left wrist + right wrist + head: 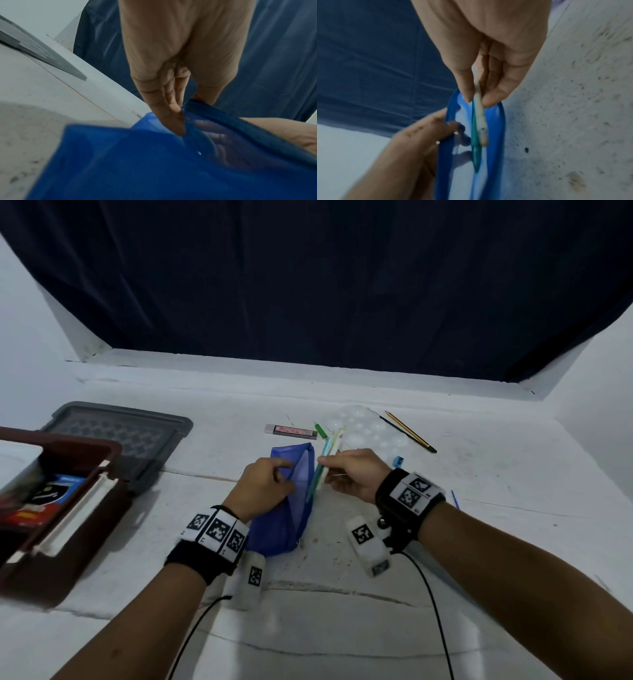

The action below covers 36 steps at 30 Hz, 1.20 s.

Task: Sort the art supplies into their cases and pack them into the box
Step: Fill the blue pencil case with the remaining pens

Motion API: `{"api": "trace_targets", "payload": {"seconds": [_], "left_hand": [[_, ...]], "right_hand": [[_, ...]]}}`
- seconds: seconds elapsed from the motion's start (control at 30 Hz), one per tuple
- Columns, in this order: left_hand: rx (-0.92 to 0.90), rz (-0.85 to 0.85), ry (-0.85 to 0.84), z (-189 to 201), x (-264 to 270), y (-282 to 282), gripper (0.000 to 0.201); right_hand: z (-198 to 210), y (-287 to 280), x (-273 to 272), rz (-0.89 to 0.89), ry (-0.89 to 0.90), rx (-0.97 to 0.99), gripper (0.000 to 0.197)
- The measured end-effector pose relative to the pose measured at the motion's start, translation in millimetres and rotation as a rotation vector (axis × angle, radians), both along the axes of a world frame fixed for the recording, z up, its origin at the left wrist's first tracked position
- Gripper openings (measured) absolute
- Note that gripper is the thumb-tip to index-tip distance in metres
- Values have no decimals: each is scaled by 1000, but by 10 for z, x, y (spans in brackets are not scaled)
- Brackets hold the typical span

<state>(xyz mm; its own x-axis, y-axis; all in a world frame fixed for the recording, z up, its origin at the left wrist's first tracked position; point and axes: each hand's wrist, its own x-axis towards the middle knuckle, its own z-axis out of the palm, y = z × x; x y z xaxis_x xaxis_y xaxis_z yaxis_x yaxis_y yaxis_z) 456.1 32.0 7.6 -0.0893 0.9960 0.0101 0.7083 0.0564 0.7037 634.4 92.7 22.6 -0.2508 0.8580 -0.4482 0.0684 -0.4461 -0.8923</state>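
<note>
A blue mesh pouch [291, 518] lies on the white table [342, 594], its mouth pulled open. My left hand [263, 484] pinches the pouch's left rim [190, 108] between thumb and fingers and holds it apart. My right hand [352, 470] pinches a bundle of pens [323, 463], teal and whitish, with their lower tips inside the pouch mouth [476, 135]. The pens [478, 108] point down between the two blue rims. A green pen [321, 430] lies on the table just beyond.
A brown box [51, 508] with art packs inside stands open at the left, with a grey lid [120, 436] behind it. On the far table lie an eraser [291, 430], a clear palette [370, 429], a brush and a pencil [411, 432], and a blue sharpener [397, 462].
</note>
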Motion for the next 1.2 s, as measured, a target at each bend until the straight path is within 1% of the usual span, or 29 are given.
{"api": "trace_targets", "payload": {"seconds": [0.03, 0.1, 0.2, 0.27, 0.3, 0.37, 0.47, 0.57, 0.63, 0.67, 0.73, 0.83, 0.9, 0.97, 1.07, 1.13, 1.2], "left_hand": [[14, 17, -19, 14, 6, -8, 40], [45, 48, -51, 42, 20, -9, 40], [70, 63, -73, 75, 43, -10, 41], [71, 48, -79, 91, 59, -22, 46], [74, 36, -83, 95, 62, -30, 49], [102, 8, -84, 102, 59, -43, 53], [128, -9, -63, 105, 33, -33, 53], [93, -3, -41, 91, 30, 5, 44], [71, 13, -42, 75, 32, 31, 42], [64, 19, -46, 59, 28, 43, 42], [54, 18, -46, 17, 15, 59, 41], [39, -14, -26, -35, 19, 69, 40], [36, -19, -15, -59, 31, 91, 39], [39, -18, -2, -68, 42, 118, 39], [40, -35, 33, -64, 56, 140, 39], [37, -40, 36, -62, 72, 140, 39], [27, -42, 34, -65, 85, 141, 38]], "right_hand": [[-44, -15, -70, 8, -4, -13, 15], [-114, -43, -169, 74, -89, -10, 12], [-115, -93, -266, 258, -249, 8, 11], [-102, -106, -313, 338, -291, 5, 8], [-107, -98, -324, 360, -295, 8, 11], [-136, -65, -338, 378, -293, 13, 25], [-169, -29, -345, 362, -249, 28, 32], [-162, -25, -313, 413, -206, 24, 28], [-131, -5, -262, 454, -204, 46, 24], [-111, 27, -227, 443, -212, 73, 22], [-61, 142, -143, 362, -251, 151, 18], [-1, 417, -24, 163, -371, 243, 10], [-38, 651, 18, 74, -508, 284, 11], [-68, 802, -8, 118, -690, 323, 10], [-122, 876, -115, 274, -993, 401, 27], [-153, 889, -176, 341, -1087, 463, 28], [-170, 897, -179, 393, -1106, 488, 22]]}}
